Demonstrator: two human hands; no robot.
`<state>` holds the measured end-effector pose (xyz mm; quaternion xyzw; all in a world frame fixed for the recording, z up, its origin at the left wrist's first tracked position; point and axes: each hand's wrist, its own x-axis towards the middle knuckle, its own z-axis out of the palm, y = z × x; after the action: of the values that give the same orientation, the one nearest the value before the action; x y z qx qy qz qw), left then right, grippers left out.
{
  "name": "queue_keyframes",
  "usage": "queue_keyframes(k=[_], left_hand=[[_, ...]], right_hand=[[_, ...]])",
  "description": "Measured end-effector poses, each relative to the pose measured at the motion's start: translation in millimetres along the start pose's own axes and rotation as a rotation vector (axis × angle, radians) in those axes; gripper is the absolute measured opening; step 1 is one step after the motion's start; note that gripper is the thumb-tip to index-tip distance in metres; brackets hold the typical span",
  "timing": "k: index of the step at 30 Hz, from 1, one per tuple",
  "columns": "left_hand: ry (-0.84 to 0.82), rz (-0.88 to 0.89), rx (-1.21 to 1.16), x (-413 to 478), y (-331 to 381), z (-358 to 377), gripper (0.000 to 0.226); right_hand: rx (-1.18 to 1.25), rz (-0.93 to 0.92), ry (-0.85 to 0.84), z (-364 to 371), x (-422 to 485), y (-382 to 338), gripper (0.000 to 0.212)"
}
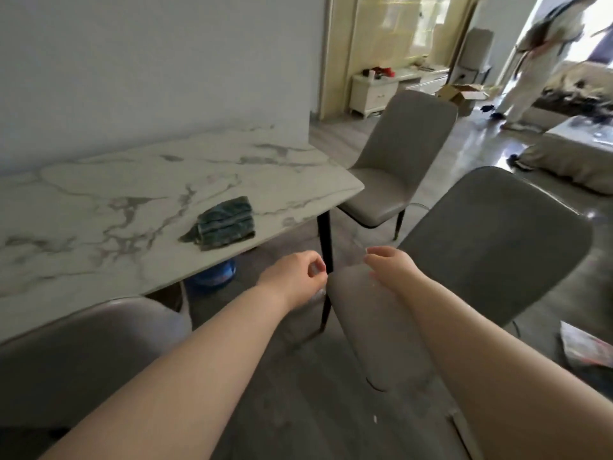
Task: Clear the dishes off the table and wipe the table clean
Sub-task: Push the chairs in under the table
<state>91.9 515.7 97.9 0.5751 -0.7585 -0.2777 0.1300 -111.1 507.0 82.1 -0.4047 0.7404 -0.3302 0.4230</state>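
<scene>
folded ribbed cloth [225, 224] on veined marble table [132, 180]

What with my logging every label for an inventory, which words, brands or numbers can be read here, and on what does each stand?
No text can be read in this view.
Blue container under the marble table: pale label band, too blurred to read.
Printed packet on the floor: red and white print, too blurred to read.
Cardboard box: too far off to show any marking.
Folded cloth: no lettering shows.
</scene>
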Motion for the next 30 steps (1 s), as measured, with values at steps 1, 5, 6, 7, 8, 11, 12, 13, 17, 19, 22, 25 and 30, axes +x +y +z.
queue_keyframes(k=[1,5,6,7,8,11,12,13,17,19,22,25,30], left_hand=[[-0.033,0.01,0.009,18,26,21,0.013],[-0.178,-0.011,-0.01,84,123,108,0.013],[-0.21,-0.026,-0.012,99,147,128,0.013],[-0.241,-0.037,-0.014,113,168,147,0.013],[-0.269,-0.04,0.006,127,191,167,0.014],[-0.325,-0.053,0.048,162,245,212,0.018],[-0.336,-0.053,0.056,174,260,227,0.018],[-0.351,-0.05,0.073,185,275,240,0.018],[-0.42,-0.025,0.147,218,322,275,0.025],[-0.422,-0.022,0.127,231,333,284,0.028],[-0.396,-0.045,0.062,247,344,296,0.045],[-0.351,-0.034,-0.021,252,351,304,0.088],[-0.414,-0.007,-0.259,242,365,319,0.138]], right_hand=[[-0.022,-0.004,0.051,-37,15,14,0.036],[-0.199,-0.028,0.251,-185,70,61,0.041],[-0.229,-0.025,0.299,-221,85,72,0.042],[-0.256,-0.013,0.346,-255,99,81,0.044],[-0.289,0.0,0.4,-290,112,90,0.048],[-0.376,0.02,0.545,-374,153,110,0.064],[-0.403,0.047,0.575,-397,167,114,0.069],[-0.423,0.078,0.571,-419,182,120,0.075],[-0.146,0.186,0.337,-462,234,143,0.087],[0.0,0.211,0.18,-461,251,151,0.07],[0.023,0.197,0.102,-450,270,164,0.042],[-0.198,0.14,0.184,-442,269,168,0.032],[-0.109,0.082,0.055,-423,226,142,0.026]])
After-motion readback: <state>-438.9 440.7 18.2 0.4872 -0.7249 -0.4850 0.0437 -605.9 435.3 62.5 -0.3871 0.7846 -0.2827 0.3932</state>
